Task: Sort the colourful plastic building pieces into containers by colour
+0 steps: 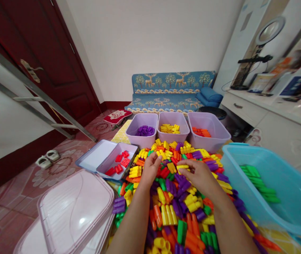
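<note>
- Pile of blocks (166, 208): lower centre of frame.
- Left hand (150, 170): centre, fingers curled onto pile; grip impossible to tell.
- Right hand (199, 176): beside it, fingertips pinching yellow block (182, 166), centre frame.
- Blue tub (293, 183): right edge.

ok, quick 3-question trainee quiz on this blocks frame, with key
1. True or false: the blue tub holds green blocks.
2. Which colour lies in the middle lilac bin? A red, B yellow, C green.
3. Fill in: the left hand is down on the pile; the block in the fingers of the right hand is ____.

Key: 1 true; 2 B; 3 yellow.
</note>
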The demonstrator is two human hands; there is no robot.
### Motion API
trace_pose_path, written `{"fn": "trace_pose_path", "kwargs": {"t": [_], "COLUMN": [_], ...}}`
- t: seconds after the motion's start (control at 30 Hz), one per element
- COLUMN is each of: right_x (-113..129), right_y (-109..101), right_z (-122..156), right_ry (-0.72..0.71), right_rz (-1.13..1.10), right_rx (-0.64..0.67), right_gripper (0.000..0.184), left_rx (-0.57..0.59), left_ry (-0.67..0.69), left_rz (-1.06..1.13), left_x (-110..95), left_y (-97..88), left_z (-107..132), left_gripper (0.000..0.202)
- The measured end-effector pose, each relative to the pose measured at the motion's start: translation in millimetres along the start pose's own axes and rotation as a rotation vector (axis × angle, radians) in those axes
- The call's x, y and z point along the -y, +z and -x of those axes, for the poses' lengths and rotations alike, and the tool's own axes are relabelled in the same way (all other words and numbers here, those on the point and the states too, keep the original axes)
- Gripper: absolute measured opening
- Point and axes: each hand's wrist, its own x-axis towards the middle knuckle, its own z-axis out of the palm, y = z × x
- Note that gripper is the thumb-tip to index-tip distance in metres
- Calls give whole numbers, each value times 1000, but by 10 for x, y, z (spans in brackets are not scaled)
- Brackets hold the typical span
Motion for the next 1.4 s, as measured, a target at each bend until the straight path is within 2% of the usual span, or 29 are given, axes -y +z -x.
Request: {"fn": "trace_pose_path", "kwargs": {"t": [0.07,0.13,0.2,0.3,0.37,0.5,0.6,0.67,0.77,0.87,0.97,1.07,1.13,1.17,1.23,1.3,1.37,1.4], "right_x": [-25,-16,48,190,244,174,71,28,11,20,12,-24,-45,-49,-42,-29,-41,-65], "right_y": [-87,-123,-110,-39,21,144,233,283,318,279,164,26,-33,-46,-39,-6,23,29], "right_z": [37,43,20,-30,-51,-67,-82,-94,-105,-104,-80,-34,-13,-11,-29,-67,-106,-120], "right_ry": [3,41,36,-101,-163,-61,17,18,-7,9,58,61,72,87,79,-2,-83,-88], "right_rz": [-15,-106,-314,-623,-680,-585,-441,-338,-235,-195,-161,-109,-100,-143,-345,-581,-675,-650], "right_rx": [156,167,-4,-302,-353,-218,-157,-144,-131,-163,-185,-40,81,97,-13,-207,-319,-325], "right_gripper": [19,20,31,56,63,51,49,48,37,28,30,25,19,18,28,51,66,65], "left_rx": [-38,-29,-12,32,61,111,162,193,214,164,22,-77,-91,-91,-83,-76,-73,-70], "left_ry": [-4,-8,-2,26,40,71,157,184,126,85,95,84,72,71,70,81,112,132], "left_rz": [67,111,103,54,19,3,-3,-17,8,32,-24,-16,7,5,-25,-78,-145,-178], "left_x": [25,39,43,44,44,30,0,-19,-26,-12,0,-2,-4,-3,7,28,53,63], "left_y": [0,7,17,26,26,18,19,28,44,42,18,-1,-2,0,7,12,12,11], "left_z": [-21,-31,-31,-16,-5,14,34,52,70,56,22,-2,-5,-4,-3,-6,-11,-14], "left_gripper": [35,35,35,34,33,36,36,33,33,33,29,26,26,25,24,23,22,22]}}
